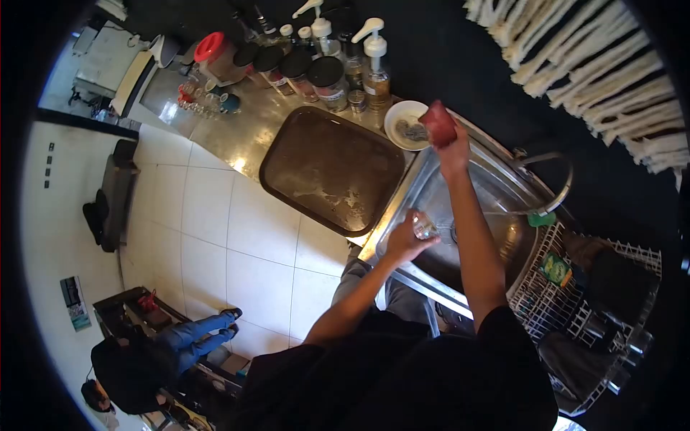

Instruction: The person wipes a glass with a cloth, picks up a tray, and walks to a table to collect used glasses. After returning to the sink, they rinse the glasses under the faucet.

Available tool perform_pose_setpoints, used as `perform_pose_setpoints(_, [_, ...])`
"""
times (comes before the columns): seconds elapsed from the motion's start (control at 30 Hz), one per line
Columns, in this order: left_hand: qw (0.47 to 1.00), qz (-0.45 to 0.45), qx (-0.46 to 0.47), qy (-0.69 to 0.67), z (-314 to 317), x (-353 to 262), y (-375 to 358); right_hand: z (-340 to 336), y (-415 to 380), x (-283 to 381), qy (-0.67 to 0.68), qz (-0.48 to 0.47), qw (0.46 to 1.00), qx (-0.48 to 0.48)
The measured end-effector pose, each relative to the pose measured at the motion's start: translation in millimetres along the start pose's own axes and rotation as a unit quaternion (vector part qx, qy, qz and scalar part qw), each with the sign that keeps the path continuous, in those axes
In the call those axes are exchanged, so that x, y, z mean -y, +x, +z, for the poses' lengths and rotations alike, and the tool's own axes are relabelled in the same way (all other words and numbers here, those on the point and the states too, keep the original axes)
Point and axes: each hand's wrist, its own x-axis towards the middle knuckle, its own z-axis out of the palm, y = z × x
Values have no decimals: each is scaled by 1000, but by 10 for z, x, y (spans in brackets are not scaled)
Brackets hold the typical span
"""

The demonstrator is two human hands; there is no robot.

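Note:
My left hand (404,243) is wrapped around a small clear drinking glass (425,225), holding it tilted over the near left side of the metal sink (489,183). Stretched out to the far edge of the sink, my right hand (453,149) grips a dark red sponge (438,123). The sponge overlaps the right rim of a white bowl (397,117), which has something greyish inside. Between my arms shows part of the sink's basin.
A brown tray (323,161) lies on the counter left of the sink. Behind it stand jars (328,80) and pump bottles (376,79). A curved tap (571,174) and a wire dish rack (535,287) are on the right. Another person (136,366) is at lower left.

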Motion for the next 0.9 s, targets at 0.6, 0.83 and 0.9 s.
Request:
perform_pose_setpoints(0.6, [934,228,75,265,805,-985,140,-1722,-2099,121,-197,-119,966,-120])
perform_pose_setpoints(0.83, [927,217,87,292,1110,-955,100,-2168,-2004,187,-180,-22,982,-54])
perform_pose_setpoints(0.9, [932,215,81,279,1178,-934,67,-2241,-1999,163,-188,-15,982,-33])
